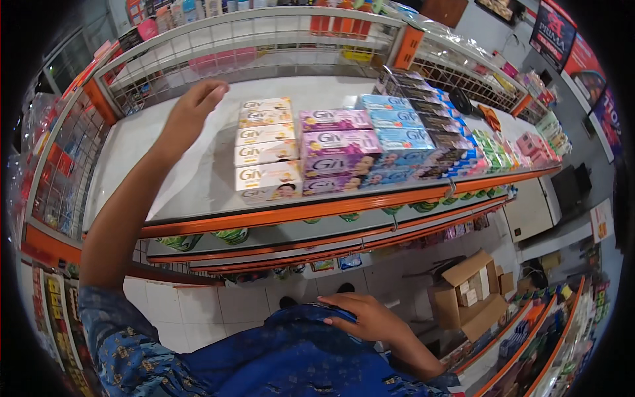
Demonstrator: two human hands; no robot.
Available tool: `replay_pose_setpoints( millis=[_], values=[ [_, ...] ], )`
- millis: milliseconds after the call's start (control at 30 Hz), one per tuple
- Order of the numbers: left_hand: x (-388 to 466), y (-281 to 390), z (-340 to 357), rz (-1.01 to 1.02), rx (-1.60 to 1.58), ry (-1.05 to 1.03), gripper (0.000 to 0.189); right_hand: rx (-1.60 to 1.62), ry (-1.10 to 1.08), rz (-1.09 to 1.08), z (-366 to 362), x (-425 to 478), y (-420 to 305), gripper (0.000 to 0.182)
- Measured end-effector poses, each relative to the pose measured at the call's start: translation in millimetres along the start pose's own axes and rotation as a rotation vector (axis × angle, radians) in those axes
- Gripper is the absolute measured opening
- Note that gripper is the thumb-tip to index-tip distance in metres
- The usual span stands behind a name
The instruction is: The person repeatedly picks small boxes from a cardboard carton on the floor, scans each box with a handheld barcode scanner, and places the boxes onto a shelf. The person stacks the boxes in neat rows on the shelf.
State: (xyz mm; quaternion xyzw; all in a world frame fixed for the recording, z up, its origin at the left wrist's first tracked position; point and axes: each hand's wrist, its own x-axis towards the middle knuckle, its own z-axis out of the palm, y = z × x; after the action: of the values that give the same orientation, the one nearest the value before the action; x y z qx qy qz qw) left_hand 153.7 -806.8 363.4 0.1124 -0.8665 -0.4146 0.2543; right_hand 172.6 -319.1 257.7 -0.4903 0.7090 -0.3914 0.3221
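Note:
My left hand (198,106) hovers over the white upper shelf (144,149), its fingers drawn together and nothing visible in them. To its right stands a stack of white Giv soap boxes (265,144). Purple Giv boxes (340,144) come beside these, followed by light blue Giv boxes (397,119). Farther right are rows of black boxes (436,119) and blue packs (459,149). My right hand (367,315) lies against the front of my blue patterned shirt (278,352), thumb apart from the fingers. I see no product in it.
An orange rail (297,212) edges the shelf, with a wire mesh back (248,49) behind. Green packs (230,235) sit one tier below. An opened cardboard carton (451,307) holding small white boxes stands at right, near another shelf rack (521,342). A black tape roll (460,101) rests among the goods.

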Motion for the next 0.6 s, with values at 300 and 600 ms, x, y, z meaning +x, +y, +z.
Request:
replay_pose_setpoints(
  millis=[300, 600],
  values=[
    [-157.9, 60.5, 45.1, 0.081, -0.061, 0.4, 0.038, -0.019, 0.053, -0.061, -35.2, -60.0, 57.5, 0.049],
    [-320.2, 28.6, 389.7, -0.412, -0.508, -0.004, 0.037, 0.032, 0.156, 0.068, -105.1, -179.8, 162.4, 0.031]
  ],
)
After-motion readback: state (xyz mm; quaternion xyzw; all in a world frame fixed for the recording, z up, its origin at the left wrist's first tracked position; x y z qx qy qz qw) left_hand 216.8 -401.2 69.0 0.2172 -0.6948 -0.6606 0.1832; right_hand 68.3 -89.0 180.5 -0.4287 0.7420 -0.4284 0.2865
